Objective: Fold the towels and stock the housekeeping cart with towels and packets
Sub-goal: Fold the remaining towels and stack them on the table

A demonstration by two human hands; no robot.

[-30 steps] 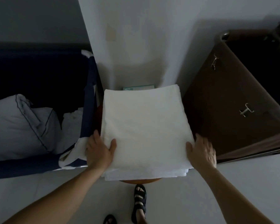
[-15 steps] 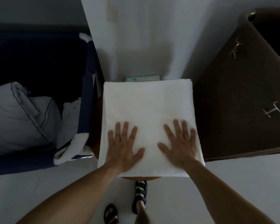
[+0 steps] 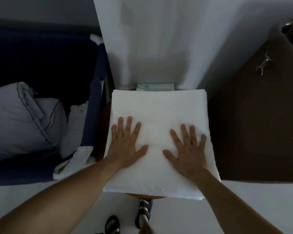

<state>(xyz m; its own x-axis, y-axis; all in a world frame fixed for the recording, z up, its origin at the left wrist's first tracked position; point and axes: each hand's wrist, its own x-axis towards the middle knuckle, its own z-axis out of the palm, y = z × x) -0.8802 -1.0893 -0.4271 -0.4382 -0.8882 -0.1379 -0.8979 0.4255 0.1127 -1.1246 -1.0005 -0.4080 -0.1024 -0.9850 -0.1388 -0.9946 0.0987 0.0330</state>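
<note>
- White terry cloth fills the middle of the view: a folded towel (image 3: 159, 119) lies square on a round wooden stool (image 3: 146, 196), whose brown rim peeks out at 6 o'clock under the near edge.
- The left hand (image 3: 125, 146) rests flat on the towel's near-left part, fingers spread and gripping nothing; a second ago it clasped the left edge.
- The right hand (image 3: 189, 149) lies flat at the near-right, palm down and fingers spread, having likewise come in from the right edge.
- The towel's near edge now looks even, where a second ago loose layers showed at the bottom.
- Between half a second ago and now, the hands have barely shifted.
- A teal-and-white packet (image 3: 155, 86) sits at 12 o'clock, touching the towel's far edge.
- At 9 o'clock a dark blue linen bin (image 3: 98, 92) holds a pale pillow (image 3: 22, 119) and crumpled white cloth (image 3: 76, 125).
- At 3 o'clock stands a brown cabinet (image 3: 254, 124) with metal handles (image 3: 263, 63).
- Sandalled feet (image 3: 145, 211) show at 6 o'clock on the pale floor (image 3: 176, 217).
</note>
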